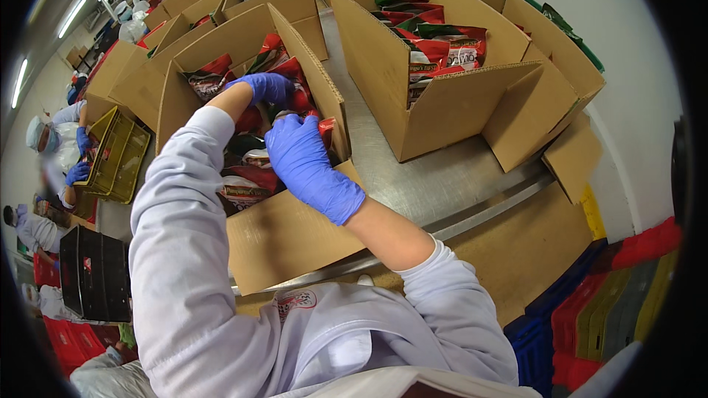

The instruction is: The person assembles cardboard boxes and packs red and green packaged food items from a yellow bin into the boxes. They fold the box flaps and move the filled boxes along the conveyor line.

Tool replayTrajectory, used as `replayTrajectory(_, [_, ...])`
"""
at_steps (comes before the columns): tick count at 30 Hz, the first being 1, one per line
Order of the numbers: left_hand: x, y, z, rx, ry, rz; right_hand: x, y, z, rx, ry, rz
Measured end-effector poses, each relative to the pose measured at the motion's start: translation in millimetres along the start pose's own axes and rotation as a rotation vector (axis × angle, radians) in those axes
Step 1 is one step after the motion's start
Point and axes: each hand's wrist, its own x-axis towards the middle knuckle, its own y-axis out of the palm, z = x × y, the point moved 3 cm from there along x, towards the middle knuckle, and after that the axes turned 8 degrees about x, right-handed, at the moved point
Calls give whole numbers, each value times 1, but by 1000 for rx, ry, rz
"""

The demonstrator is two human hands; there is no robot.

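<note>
Both my hands, in blue gloves, reach into an open cardboard box (284, 239) packed with red, green and white printed bags (247, 186). At the box's far side my left hand (267, 89) bends its fingers down over a glossy red bag (300, 94). My right hand (304, 166) lies nearer, with its fingers curled in among the bags beside the left fingertips. It appears closed on a bag, though the glove covers most of what it grips. Other bags lean against the box walls around my hands.
On the metal table (435, 184), a second open box (457, 114) of similar bags stands at right. More boxes (273, 7) line up behind. Stacked crates (612, 309) stand low at right. Co-workers handle a yellow crate (118, 155) at left, near a black crate (96, 273).
</note>
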Motion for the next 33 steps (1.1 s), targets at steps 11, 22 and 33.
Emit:
replayTrajectory(11, [27,41,-7,17,145,-9,2,0,-13,150,23,21])
replayTrajectory(22, [-72,-92,26,72,-26,-508,76,83,-21,31,-76,285])
replayTrajectory(33, [-357,-103,32,-927,-115,-1281,68,54,-32,-35,-315,333])
